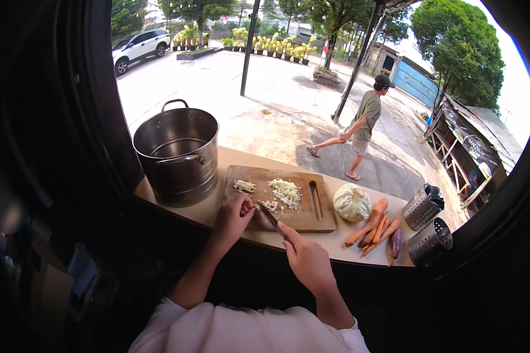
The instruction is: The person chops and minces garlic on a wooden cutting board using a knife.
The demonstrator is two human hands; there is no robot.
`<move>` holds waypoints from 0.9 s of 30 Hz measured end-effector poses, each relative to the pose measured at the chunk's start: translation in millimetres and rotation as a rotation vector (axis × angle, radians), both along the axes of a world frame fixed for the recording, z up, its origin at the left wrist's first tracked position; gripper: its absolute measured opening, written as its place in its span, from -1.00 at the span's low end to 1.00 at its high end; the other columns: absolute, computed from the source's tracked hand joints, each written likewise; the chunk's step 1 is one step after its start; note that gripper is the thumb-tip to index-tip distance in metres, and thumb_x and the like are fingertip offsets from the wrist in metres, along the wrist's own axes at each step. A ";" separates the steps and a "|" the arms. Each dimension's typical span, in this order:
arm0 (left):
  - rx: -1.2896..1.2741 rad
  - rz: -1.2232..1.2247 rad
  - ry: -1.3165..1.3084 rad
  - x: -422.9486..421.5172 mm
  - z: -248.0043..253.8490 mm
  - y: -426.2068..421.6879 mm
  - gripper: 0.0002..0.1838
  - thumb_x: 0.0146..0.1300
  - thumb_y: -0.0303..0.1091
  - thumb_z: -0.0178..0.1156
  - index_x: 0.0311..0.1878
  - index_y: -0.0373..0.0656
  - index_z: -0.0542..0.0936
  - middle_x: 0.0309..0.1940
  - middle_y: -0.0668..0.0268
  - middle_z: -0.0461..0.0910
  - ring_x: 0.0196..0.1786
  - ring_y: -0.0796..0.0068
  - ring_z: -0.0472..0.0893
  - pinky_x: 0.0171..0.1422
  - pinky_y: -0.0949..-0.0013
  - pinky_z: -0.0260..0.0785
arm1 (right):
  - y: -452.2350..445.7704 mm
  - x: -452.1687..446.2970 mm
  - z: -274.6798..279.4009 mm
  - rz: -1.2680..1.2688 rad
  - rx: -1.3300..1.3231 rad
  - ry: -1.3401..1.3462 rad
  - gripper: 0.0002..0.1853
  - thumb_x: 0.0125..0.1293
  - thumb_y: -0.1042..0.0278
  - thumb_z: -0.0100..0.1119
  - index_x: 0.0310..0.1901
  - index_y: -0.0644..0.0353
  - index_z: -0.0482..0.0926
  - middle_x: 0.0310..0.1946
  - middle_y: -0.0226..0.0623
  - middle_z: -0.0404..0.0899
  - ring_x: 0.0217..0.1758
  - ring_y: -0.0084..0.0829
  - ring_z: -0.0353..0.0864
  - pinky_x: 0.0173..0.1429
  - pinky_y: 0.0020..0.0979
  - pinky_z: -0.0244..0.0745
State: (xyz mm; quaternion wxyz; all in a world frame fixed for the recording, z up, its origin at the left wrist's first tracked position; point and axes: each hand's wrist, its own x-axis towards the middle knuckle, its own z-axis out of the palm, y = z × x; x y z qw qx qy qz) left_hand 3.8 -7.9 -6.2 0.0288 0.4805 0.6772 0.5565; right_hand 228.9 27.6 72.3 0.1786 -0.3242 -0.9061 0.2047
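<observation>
My right hand (305, 259) is closed round the handle of a knife (268, 214). Its blade points up and left across the wooden cutting board (312, 226), close to my left fingertips. Fingers bent and pinched together, my left hand (237, 215) rests at the board's near left edge; whatever is between them is too small to make out. Beside the blade lies a small bunch of finely chopped pale bits (269, 206). Farther back on the board are a larger heap of chopped pale green-white vegetable (286, 192) and a smaller pile (244, 186) at the left.
A deep steel pot (179, 176) stands left of the board on the counter (259, 154). To the right are a cabbage (351, 203), several carrots (372, 225), a purple eggplant-like vegetable (396, 243) and two perforated metal holders (421, 212). Outside, a person (365, 117) walks past.
</observation>
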 end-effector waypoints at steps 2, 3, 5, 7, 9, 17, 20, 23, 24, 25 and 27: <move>-0.010 0.000 -0.006 0.4 0.5 -0.2 -0.79 0.24 -0.49 0.43 -0.21 -0.20 0.54 -0.41 0.25 0.66 -0.38 0.40 0.69 -0.26 0.32 0.54 | 0.7 -0.4 0.6 0.009 0.009 0.019 -0.56 0.50 0.29 0.12 0.38 -0.19 0.52 -0.25 0.01 0.70 -0.19 0.10 0.68 -0.12 0.01 0.55; -0.003 0.006 -0.001 0.5 0.3 -0.1 -0.79 0.24 -0.49 0.43 -0.21 -0.20 0.54 -0.41 0.25 0.66 -0.38 0.40 0.69 -0.26 0.33 0.54 | 1.2 -0.8 -0.1 0.016 0.014 0.028 -0.56 0.50 0.30 0.12 0.38 -0.18 0.52 -0.25 0.01 0.70 -0.19 0.10 0.68 -0.12 0.01 0.55; 0.012 0.014 0.010 0.9 -0.9 0.8 -0.79 0.24 -0.49 0.43 -0.21 -0.20 0.54 -0.41 0.25 0.65 -0.39 0.40 0.69 -0.26 0.33 0.53 | 2.3 -1.3 -3.4 0.021 0.022 0.026 -0.56 0.51 0.30 0.12 0.38 -0.18 0.52 -0.26 0.00 0.70 -0.19 0.10 0.68 -0.12 0.01 0.55; 0.010 0.014 0.010 0.2 -1.9 1.3 -0.80 0.24 -0.50 0.42 -0.21 -0.20 0.54 -0.41 0.25 0.65 -0.39 0.41 0.68 -0.26 0.33 0.53 | 3.0 -2.8 -7.2 0.020 0.031 0.007 -0.56 0.51 0.30 0.11 0.38 -0.17 0.52 -0.26 0.00 0.70 -0.18 0.09 0.68 -0.11 0.01 0.55; 0.007 0.014 0.004 0.4 -2.4 1.4 -0.81 0.24 -0.50 0.42 -0.22 -0.20 0.54 -0.42 0.26 0.65 -0.39 0.41 0.68 -0.26 0.34 0.53 | 0.3 -2.4 -2.4 0.011 0.013 -0.053 -0.56 0.51 0.30 0.11 0.38 -0.17 0.52 -0.27 -0.01 0.70 -0.18 0.09 0.69 -0.11 0.00 0.56; 0.000 -0.001 0.001 0.3 0.3 0.5 -0.80 0.23 -0.49 0.44 -0.23 -0.20 0.55 -0.41 0.26 0.65 -0.38 0.40 0.68 -0.26 0.34 0.54 | 4.4 13.5 6.7 0.011 -0.041 -0.059 -0.57 0.50 0.26 0.13 0.37 -0.18 0.54 -0.27 0.03 0.70 -0.19 0.10 0.69 -0.12 -0.01 0.55; 0.031 0.017 0.044 -1.3 -4.9 2.7 -0.79 0.23 -0.48 0.45 -0.23 -0.20 0.54 -0.41 0.26 0.64 -0.37 0.38 0.68 -0.25 0.33 0.53 | 7.1 14.9 18.8 -0.003 -0.077 -0.080 -0.57 0.50 0.26 0.14 0.37 -0.20 0.54 -0.27 0.04 0.70 -0.20 0.10 0.69 -0.13 -0.02 0.55; 0.004 0.029 0.032 -0.3 -2.7 2.3 -0.78 0.22 -0.49 0.45 -0.23 -0.20 0.54 -0.40 0.25 0.64 -0.35 0.37 0.68 -0.25 0.31 0.52 | 8.0 8.2 11.2 0.009 -0.062 0.001 -0.56 0.50 0.26 0.15 0.37 -0.22 0.54 -0.27 0.05 0.70 -0.20 0.10 0.69 -0.13 -0.03 0.54; 0.006 0.029 0.033 -0.2 -2.6 2.6 -0.78 0.23 -0.50 0.44 -0.23 -0.20 0.54 -0.40 0.25 0.64 -0.36 0.37 0.68 -0.25 0.30 0.52 | 8.0 5.8 9.1 0.018 -0.057 0.005 -0.56 0.50 0.27 0.14 0.38 -0.22 0.54 -0.27 0.05 0.70 -0.19 0.10 0.69 -0.13 -0.03 0.55; 0.009 0.030 0.033 0.0 -2.9 2.5 -0.78 0.23 -0.50 0.44 -0.23 -0.20 0.53 -0.40 0.25 0.63 -0.36 0.37 0.68 -0.26 0.30 0.52 | 8.0 3.9 7.6 0.028 -0.053 0.008 -0.56 0.50 0.27 0.14 0.38 -0.22 0.54 -0.27 0.04 0.70 -0.19 0.09 0.69 -0.13 -0.03 0.55; 0.006 0.031 0.035 0.2 -2.3 1.8 -0.79 0.23 -0.51 0.44 -0.23 -0.20 0.53 -0.39 0.24 0.63 -0.36 0.37 0.68 -0.26 0.30 0.52 | 7.9 1.8 5.8 0.033 -0.054 0.011 -0.56 0.50 0.28 0.14 0.38 -0.20 0.54 -0.26 0.04 0.70 -0.18 0.09 0.69 -0.11 -0.04 0.55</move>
